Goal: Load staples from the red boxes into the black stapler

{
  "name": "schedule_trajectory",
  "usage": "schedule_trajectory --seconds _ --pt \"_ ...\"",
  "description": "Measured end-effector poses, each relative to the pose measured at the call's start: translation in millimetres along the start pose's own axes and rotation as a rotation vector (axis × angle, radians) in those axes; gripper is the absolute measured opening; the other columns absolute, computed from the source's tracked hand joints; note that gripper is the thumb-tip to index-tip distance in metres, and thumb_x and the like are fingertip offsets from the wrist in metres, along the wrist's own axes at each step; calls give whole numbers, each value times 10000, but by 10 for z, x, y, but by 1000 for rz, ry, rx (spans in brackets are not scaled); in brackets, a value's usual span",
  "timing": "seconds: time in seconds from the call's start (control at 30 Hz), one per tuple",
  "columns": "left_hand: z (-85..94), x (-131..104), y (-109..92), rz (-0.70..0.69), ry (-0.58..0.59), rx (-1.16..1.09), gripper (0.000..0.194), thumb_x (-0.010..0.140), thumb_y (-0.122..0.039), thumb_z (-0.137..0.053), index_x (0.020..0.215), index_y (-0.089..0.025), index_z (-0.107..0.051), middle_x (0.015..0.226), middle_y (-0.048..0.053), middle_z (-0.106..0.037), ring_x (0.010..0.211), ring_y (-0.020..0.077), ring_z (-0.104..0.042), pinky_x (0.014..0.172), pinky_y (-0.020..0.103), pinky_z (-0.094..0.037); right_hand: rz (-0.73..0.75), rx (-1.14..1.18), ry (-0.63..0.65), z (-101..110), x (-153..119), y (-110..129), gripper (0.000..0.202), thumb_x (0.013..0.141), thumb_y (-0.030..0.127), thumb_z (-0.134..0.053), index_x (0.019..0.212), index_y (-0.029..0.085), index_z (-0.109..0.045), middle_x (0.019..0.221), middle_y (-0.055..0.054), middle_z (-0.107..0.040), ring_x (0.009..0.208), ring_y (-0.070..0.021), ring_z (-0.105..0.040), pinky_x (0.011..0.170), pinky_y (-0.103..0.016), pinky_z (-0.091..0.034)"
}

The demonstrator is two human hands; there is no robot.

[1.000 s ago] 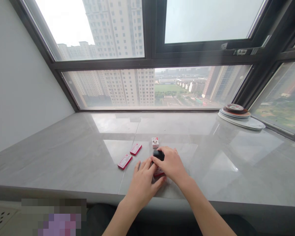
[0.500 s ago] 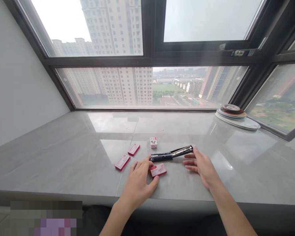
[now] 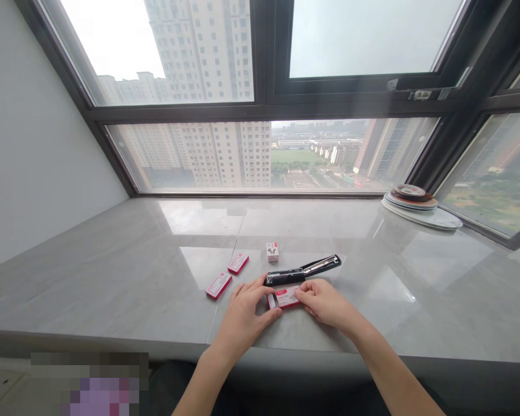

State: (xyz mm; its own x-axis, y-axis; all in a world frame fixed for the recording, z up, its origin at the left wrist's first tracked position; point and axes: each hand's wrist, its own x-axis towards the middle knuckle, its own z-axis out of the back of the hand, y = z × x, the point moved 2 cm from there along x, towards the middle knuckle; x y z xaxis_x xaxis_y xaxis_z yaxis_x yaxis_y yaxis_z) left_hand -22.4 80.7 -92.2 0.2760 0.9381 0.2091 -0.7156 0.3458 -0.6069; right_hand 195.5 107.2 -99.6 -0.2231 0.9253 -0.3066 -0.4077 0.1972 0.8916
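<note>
A small red-and-white staple box (image 3: pixel 287 297) lies on the grey counter, its sleeve slid partway to the right so that the inner tray shows at the left end. The thumb and fingers of my left hand (image 3: pixel 245 312) grip that left end. My right hand (image 3: pixel 323 300) pinches the right end of the sleeve. Just behind the box, a black stapler (image 3: pixel 303 271) lies folded wide open, its metal rail showing; neither hand holds it. The tray's contents are too small to make out.
Two more red-and-white boxes, one nearer (image 3: pixel 219 286) and one farther (image 3: pixel 238 263), lie left of my hands. A small white box (image 3: pixel 273 252) stands behind the stapler. Stacked plates (image 3: pixel 422 209) sit at the back right by the window. The counter's front edge (image 3: pixel 303 353) runs close to me.
My right hand has left the stapler's right end and moved left to the staple box. The box's sleeve has shifted right, exposing the tray. My left hand stays at the box's left end.
</note>
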Motion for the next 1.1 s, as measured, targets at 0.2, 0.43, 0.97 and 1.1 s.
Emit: schedule_trajectory --seconds 0.2,0.43,0.97,1.1 --pt "27 -33 -18 -1 -7 31 258 909 -394 -698 1165 -361 -685 1577 -41 -497 1448 248 -452 1219 480 -321 -34 -214 -60 285 -28 -134 302 973 468 -548 865 188 -583 509 36 -542 412 -97 -383 438 -236 -242" --pt "-23 -57 -42 -30 -53 84 383 910 -335 -677 1287 -364 -617 1584 -21 -485 1432 241 -470 1218 479 -327 184 -407 -297 288 -4 206 303 978 482 -516 995 219 -666 617 15 -619 567 -151 -517 543 -262 -313" --pt "-95 -27 -13 -61 -82 132 396 967 -344 -619 1361 -363 -584 1552 -19 -521 1402 248 -500 1214 507 -324 106 354 -65 -174 260 285 377 839 499 -721 985 154 -675 561 57 -497 497 -81 -341 492 -212 -247" --pt "-74 -29 -15 -67 -78 110 425 971 -338 -621 1390 -375 -558 1530 -19 -544 1415 238 -487 1206 486 -340 198 279 -88 -244 387 266 386 816 495 -739 1016 168 -686 595 40 -558 493 -98 -402 492 -228 -320"
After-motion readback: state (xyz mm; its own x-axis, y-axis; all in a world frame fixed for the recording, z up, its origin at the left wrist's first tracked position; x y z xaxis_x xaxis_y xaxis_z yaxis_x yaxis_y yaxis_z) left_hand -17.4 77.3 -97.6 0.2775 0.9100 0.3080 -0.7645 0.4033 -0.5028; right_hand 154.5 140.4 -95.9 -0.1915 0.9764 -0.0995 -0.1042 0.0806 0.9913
